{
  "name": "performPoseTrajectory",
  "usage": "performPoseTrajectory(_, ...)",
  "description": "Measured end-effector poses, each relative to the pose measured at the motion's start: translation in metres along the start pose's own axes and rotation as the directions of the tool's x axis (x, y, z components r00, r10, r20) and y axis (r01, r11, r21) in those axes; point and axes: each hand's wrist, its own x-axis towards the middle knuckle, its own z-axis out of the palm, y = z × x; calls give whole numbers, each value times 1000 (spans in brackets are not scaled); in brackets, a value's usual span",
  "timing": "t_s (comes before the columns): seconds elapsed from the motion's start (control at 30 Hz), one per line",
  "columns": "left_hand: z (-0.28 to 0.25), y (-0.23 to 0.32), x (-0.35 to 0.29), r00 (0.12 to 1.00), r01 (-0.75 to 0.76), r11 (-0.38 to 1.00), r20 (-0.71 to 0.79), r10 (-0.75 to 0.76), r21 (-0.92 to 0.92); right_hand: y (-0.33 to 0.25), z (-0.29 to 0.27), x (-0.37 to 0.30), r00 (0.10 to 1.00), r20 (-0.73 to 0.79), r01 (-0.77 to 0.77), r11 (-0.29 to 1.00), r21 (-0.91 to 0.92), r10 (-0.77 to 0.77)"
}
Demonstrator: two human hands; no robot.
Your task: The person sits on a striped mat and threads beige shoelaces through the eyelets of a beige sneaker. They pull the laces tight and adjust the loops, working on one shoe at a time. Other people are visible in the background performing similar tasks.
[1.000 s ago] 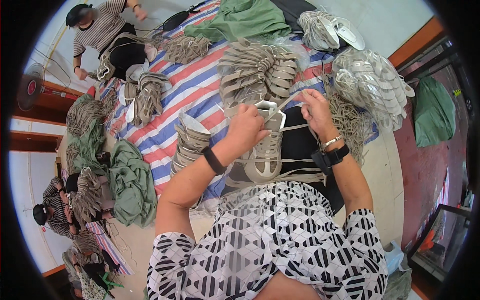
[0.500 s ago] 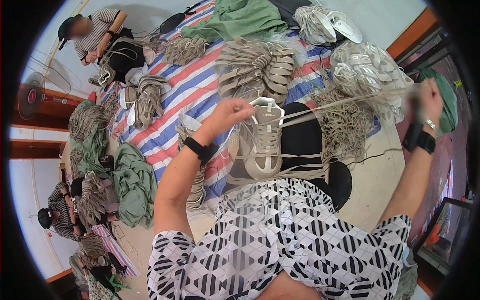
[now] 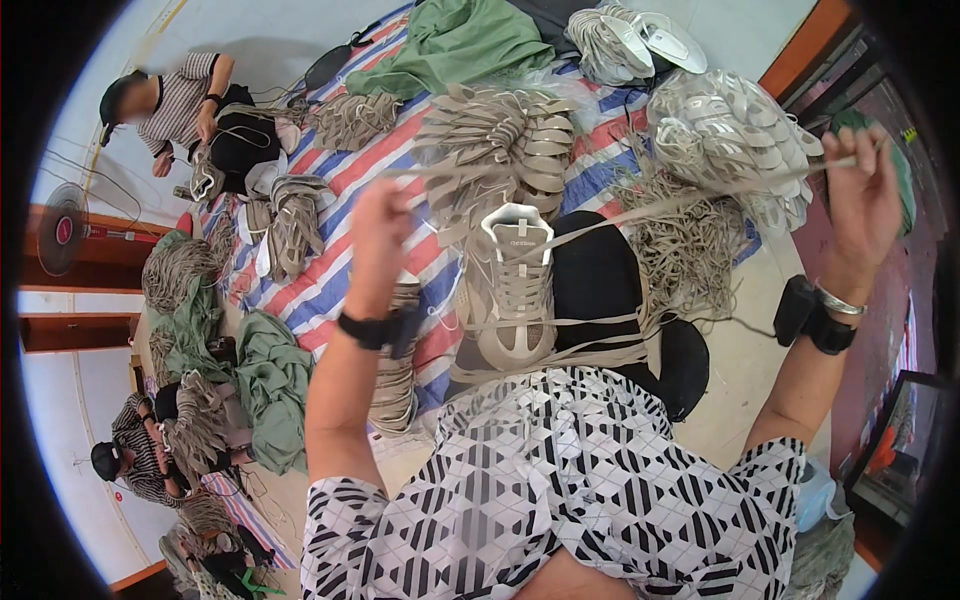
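A beige-grey sneaker (image 3: 515,300) points toe toward me in front of my lap, its tongue upright and its eyelets laced. From its upper eyelets a flat beige shoelace (image 3: 690,203) stretches taut up to the right. My right hand (image 3: 860,200) pinches that lace, raised at the far right. Up and left of the shoe is my left hand (image 3: 380,240), blurred by motion, its fingers closed. A smeared pale strand runs from its fingertips toward the right. More lace strands cross the shoe's toe and the black pad (image 3: 597,280) beside it.
A heap of loose laces (image 3: 690,230) lies right of the pad. Beyond are stacked shoe uppers (image 3: 500,140), plastic-wrapped uppers (image 3: 730,130) and green cloth (image 3: 460,45) on a striped sheet (image 3: 345,215). Two co-workers (image 3: 180,105) sit at the left among more uppers.
My left hand has moved from beside the shoe's tongue away to the left and up. My right hand stays raised, holding the lace taut. The view has shifted slightly.
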Motion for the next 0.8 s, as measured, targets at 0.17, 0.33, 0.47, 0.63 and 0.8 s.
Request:
performPoseTrajectory(0.17,-167,3,14,822,-131,978,-570,16,-160,31,-154,-59,852,-453,-101,933,346,261)
performPoseTrajectory(0.33,-263,-35,7,603,-180,948,-791,-105,-263,155,-156,-118,592,-648,-698,707,-114,480)
performPoseTrajectory(0.47,-211,-52,-3,718,67,987,-694,53,145,247,-69,-122,783,-411,-612,465,-640,466)
performPoseTrajectory(0.63,-48,-70,-36,980,-106,721,-52,193,684,277,19,-113,895,-123,-356,520,-777,429)
performPoseTrajectory(0.8,32,-70,-58,921,-385,656,220,322,649,269,37,-138,864,55,-57,207,-977,501)
